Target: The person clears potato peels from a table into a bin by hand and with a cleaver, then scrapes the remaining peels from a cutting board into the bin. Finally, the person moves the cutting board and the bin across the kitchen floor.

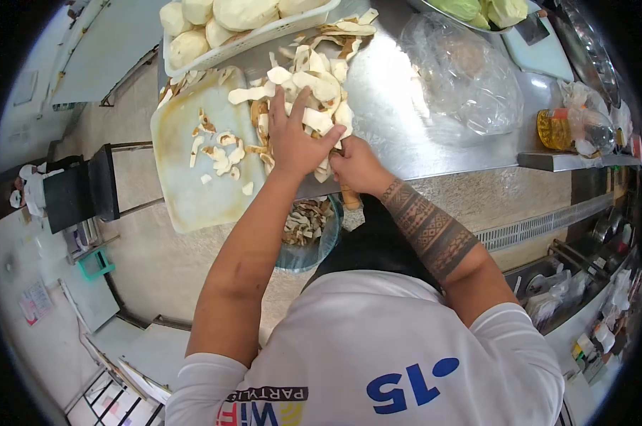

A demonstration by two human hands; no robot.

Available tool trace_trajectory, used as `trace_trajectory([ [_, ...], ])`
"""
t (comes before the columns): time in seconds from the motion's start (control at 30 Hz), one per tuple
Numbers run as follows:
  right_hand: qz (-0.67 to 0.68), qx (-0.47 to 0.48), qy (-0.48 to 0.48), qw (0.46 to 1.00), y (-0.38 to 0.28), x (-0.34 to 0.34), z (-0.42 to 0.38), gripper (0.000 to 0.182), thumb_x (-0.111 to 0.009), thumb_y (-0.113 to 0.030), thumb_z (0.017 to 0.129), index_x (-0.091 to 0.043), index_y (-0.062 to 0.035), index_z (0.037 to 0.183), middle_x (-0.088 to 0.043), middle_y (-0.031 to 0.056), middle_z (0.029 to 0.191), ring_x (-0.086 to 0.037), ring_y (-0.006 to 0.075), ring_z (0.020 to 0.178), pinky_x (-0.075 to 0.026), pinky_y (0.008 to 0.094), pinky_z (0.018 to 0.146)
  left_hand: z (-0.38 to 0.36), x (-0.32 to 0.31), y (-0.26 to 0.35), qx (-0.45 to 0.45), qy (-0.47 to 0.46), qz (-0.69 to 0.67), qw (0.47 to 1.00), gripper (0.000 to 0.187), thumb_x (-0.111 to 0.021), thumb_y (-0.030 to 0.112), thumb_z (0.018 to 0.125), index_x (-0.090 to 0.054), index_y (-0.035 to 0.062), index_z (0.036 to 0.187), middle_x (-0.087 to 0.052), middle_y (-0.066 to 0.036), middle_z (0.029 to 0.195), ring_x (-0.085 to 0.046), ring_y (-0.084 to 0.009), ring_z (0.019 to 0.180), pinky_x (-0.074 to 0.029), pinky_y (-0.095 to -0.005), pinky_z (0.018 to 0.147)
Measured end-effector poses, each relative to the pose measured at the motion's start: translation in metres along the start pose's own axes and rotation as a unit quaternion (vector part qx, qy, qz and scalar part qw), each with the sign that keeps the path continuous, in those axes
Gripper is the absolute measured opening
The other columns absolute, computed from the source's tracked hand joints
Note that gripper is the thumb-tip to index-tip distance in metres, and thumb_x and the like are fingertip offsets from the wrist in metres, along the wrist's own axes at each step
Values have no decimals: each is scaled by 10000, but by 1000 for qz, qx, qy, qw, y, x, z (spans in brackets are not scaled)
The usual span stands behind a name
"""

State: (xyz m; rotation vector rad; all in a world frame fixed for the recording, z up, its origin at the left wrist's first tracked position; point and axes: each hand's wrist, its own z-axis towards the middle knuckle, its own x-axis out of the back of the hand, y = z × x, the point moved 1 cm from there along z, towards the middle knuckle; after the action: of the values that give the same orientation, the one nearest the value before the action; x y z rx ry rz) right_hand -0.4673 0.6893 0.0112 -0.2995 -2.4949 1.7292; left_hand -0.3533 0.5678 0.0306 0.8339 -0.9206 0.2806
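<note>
A heap of pale, brown-skinned vegetable peelings (319, 84) lies on the steel table beside a white cutting board (214, 181). My left hand (296, 142) rests on the heap with its fingers spread. Close against it, at the near side of the pile, my right hand (360, 167) is closed around something; a wooden handle (350, 197) sticks out below the fist, and the rest of that tool is hidden. Small peel scraps (225, 153) are scattered on the board. Under the table edge stands a lined bin (310, 227) with more peelings inside.
A white basket (257, 35) of large peeled roots stands at the back left. Clear plastic bags (463, 78) lie on the steel table (399, 145). At the right are a bottle of yellow oil (554, 129), a pale board (541, 53) and a bowl of green vegetables (470, 11).
</note>
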Motion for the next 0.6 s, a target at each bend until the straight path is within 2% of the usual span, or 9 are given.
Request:
trace_trajectory([
  [0.13, -51, 38, 18, 998, -18, -8, -34, 203, -628, -103, 897, -587, 89, 949, -669, 166, 700, -685, 238, 620, -532, 402, 575, -19, 27, 20, -18, 36, -16, 999, 966, -901, 548, 673, -558, 144, 1481, -325, -326, 1589, -327, -530, 1461, -303, -635, 1182],
  [0.33, -181, 108, -23, 977, -37, -46, -89, 212, -649, -128, 891, -604, 55, 989, -648, 208, 724, -668, 400, 678, -522, 482, 650, -89, 86, 34, -7, 96, -31, 995, 1055, -933, 427, 682, -445, 89, 1554, -227, -311, 1641, -281, -505, 1508, -325, -580, 1194],
  [0.37, -230, 136, -58, 962, -32, -54, -95, 267, -655, -134, 884, -589, 33, 1082, -646, 239, 756, -661, 455, 738, -528, 512, 689, -106, 95, 34, -2, 112, -41, 993, 1069, -930, 427, 686, -425, 80, 1562, -217, -317, 1642, -273, -508, 1511, -321, -582, 1195],
  [0.4, -241, 168, -62, 954, -31, -64, -104, 291, -654, -132, 882, -575, 29, 1111, -648, 243, 764, -666, 455, 757, -531, 519, 698, -124, 104, 32, 4, 129, -50, 990, 1083, -927, 427, 689, -405, 71, 1569, -207, -322, 1643, -265, -511, 1513, -318, -584, 1197],
  [0.43, -251, 199, -66, 945, -29, -76, -115, 317, -654, -130, 881, -561, 26, 1141, -649, 247, 772, -671, 456, 775, -534, 526, 708, -144, 113, 28, 2, 124, -43, 991, 1134, -933, 433, 695, -332, 72, 1586, -127, -322, 1658, -200, -531, 1526, -304, -598, 1206],
  [0.5, -310, 236, -98, 916, -18, -96, -130, 374, -647, -127, 891, -521, 19, 1211, -664, 238, 777, -689, 450, 792, -547, 544, 712, -188, 122, 16, 24, 140, -70, 987, 1168, -922, 469, 719, -270, 81, 1607, -124, -330, 1657, -186, -528, 1533, -301, -598, 1208],
  [0.53, -345, 212, -113, 907, -10, -105, -135, 362, -648, -136, 900, -528, 20, 1203, -668, 232, 781, -687, 449, 778, -547, 540, 703, -213, 122, 10, 35, 149, -85, 985, 1186, -916, 487, 731, -239, 86, 1618, -123, -333, 1656, -178, -527, 1536, -300, -598, 1209],
  [0.57, -381, 190, -128, 896, -4, -114, -139, 350, -650, -145, 909, -535, 20, 1195, -672, 227, 785, -685, 447, 765, -548, 537, 694, -239, 117, 0, 55, 147, -137, 978, 1188, -869, 541, 798, -162, 68, 1628, -101, -341, 1666, -155, -520, 1548, -302, -604, 1201],
  [0.6, -415, 167, -143, 883, 5, -122, -142, 339, -651, -155, 918, -541, 20, 1186, -676, 222, 789, -684, 445, 751, -548, 533, 685, -268, 110, -11, 91, 129, -95, 983, 1159, -846, 552, 821, -174, 53, 1622, -95, -347, 1667, -151, -522, 1549, -304, -606, 1197],
])
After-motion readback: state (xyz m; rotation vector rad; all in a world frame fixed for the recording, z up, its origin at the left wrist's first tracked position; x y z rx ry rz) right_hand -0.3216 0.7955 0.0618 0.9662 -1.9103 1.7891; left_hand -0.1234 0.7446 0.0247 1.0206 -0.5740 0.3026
